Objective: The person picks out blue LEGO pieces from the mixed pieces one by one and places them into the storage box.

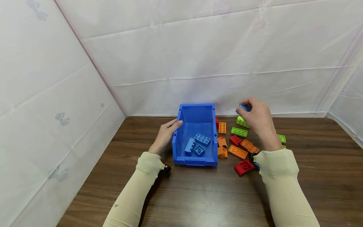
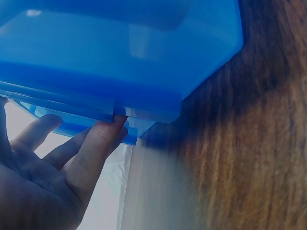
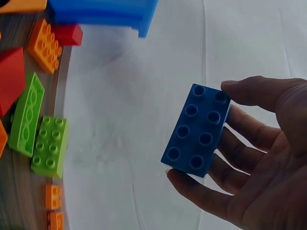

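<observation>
A blue plastic bin (image 1: 195,160) stands on the table with several blue building bricks (image 1: 202,139) lying inside it. My left hand (image 1: 167,134) grips the bin's left wall, thumb at the rim. The left wrist view shows the fingers (image 2: 93,143) up against the bin's edge from below. My right hand (image 1: 259,118) is raised to the right of the bin. It holds a blue building brick (image 3: 195,130) with two rows of studs between thumb and fingers. In the head view the fingers hide part of that brick.
Right of the bin lie loose bricks: orange (image 1: 237,152), lime green (image 1: 239,131) and red (image 1: 244,167). Some orange ones sit close against the bin's right wall. A white cloth screen (image 1: 170,56) closes off the table's back and sides. Dark wood table (image 1: 198,195) extends in front.
</observation>
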### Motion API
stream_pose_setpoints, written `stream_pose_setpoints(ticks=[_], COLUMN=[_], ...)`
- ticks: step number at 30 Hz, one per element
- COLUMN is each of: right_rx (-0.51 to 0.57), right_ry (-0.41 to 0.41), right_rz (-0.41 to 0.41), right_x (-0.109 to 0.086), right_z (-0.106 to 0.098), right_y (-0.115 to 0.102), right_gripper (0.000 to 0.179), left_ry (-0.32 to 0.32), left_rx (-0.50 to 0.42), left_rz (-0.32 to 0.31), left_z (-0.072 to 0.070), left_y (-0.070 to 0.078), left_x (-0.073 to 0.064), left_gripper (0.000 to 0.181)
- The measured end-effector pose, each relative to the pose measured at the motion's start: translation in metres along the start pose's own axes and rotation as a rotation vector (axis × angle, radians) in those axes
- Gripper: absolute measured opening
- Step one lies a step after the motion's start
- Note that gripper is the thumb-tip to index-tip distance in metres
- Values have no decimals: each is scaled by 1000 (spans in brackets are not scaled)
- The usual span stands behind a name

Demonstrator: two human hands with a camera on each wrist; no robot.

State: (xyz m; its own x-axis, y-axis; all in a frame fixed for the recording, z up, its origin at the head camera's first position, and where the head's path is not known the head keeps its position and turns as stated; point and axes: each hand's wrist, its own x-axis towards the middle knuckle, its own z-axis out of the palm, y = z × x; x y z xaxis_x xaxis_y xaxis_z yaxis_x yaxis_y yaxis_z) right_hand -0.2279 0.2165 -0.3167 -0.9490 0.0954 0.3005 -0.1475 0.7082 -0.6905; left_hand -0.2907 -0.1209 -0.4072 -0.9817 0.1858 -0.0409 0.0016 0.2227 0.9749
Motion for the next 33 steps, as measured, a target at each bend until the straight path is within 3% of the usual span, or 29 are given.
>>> stream_pose_setpoints(ticks=[10,22,33], right_rx=[30,53,-49], right_ry=[-33,-94,-154], right_rz=[-115,-174,-364], right_x=[-2,-3,2], right_z=[29,48,72], right_y=[-28,-38,-49], right_gripper=[26,27,27], left_ry=[13,-21,-50], left_rx=[4,-16,-31], left_rz=[-3,-11,-54], left_z=[-3,2,4], left_y=[-1,-5,2], left_x=[-3,-6,-7], left_gripper=[70,72,69])
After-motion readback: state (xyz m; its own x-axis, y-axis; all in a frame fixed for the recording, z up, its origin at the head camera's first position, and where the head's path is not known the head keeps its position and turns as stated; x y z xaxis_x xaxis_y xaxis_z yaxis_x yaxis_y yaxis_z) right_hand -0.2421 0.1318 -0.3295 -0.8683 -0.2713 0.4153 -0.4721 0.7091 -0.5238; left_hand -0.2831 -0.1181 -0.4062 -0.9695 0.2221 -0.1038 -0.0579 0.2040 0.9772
